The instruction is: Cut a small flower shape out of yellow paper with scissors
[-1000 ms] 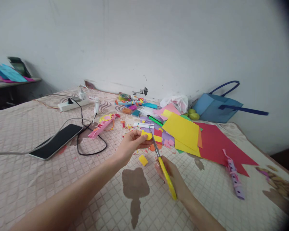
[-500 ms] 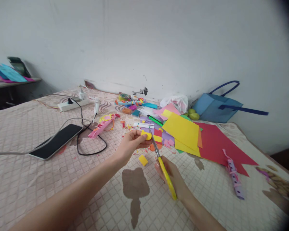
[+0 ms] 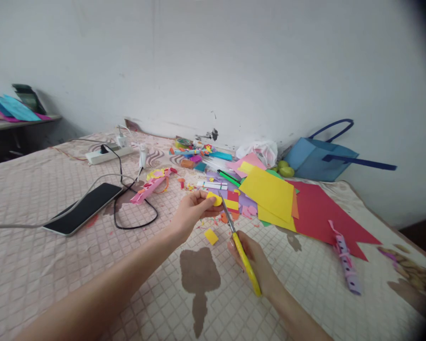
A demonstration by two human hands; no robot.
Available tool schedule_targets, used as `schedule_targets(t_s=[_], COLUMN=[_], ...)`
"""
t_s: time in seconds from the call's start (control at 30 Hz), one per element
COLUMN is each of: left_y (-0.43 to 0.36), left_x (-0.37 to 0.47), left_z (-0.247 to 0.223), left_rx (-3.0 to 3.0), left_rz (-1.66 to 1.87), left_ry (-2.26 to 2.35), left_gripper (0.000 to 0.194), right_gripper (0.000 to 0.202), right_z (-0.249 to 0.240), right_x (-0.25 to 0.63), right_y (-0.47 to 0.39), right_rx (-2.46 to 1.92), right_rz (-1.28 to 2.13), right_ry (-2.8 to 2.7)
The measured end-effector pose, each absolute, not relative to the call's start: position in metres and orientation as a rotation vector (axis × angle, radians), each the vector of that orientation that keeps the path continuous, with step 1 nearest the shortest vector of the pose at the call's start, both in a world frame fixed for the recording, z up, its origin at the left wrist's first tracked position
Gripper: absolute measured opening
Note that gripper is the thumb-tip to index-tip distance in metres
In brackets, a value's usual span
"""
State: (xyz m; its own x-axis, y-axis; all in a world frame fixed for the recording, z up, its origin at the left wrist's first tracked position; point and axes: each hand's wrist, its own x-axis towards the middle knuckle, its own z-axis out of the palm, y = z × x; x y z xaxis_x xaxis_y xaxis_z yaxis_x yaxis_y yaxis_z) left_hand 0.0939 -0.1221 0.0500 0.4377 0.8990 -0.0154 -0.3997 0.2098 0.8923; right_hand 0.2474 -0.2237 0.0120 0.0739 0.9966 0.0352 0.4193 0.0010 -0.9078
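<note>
Between the thumb and fingers of my left hand [image 3: 193, 210] is a small yellow paper piece [image 3: 214, 198] with a rounded edge. My right hand [image 3: 252, 258] is closed on yellow-handled scissors [image 3: 246, 262], whose blades point up and away at the right side of that piece. Whether the blades touch the paper I cannot tell. Below my left hand a small yellow paper square [image 3: 210, 237] lies on the cloth. Beyond both hands are a purple sheet [image 3: 247, 202], coral paper scraps [image 3: 229, 217] and a green cutter-like tool [image 3: 229, 178].
Yellow sheets [image 3: 270, 192] overlap a large red sheet [image 3: 326, 213] on the right, near a purple paper roll [image 3: 348, 265]. A blue bag [image 3: 317, 158] leans at the wall. On the left lie a black phone-like device [image 3: 83, 208], cables and a power strip [image 3: 110, 154].
My left hand has shifted very slightly left with the yellow paper piece, which is turned a little. The scissors have barely moved, and their tips look closer together.
</note>
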Motion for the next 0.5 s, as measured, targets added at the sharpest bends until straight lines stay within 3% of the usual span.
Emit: schedule_targets(t_s=[0.5], left_y=[-0.1194], left_x=[0.0925], left_z=[0.0511], left_rx=[0.975], left_rz=[1.025], left_ry=[0.627], left_gripper=[0.021], right_gripper=[0.032], right_z=[0.0108], right_x=[0.249], right_y=[-0.2231], right_rx=[-1.586], right_rz=[0.848], right_ry=[-1.493])
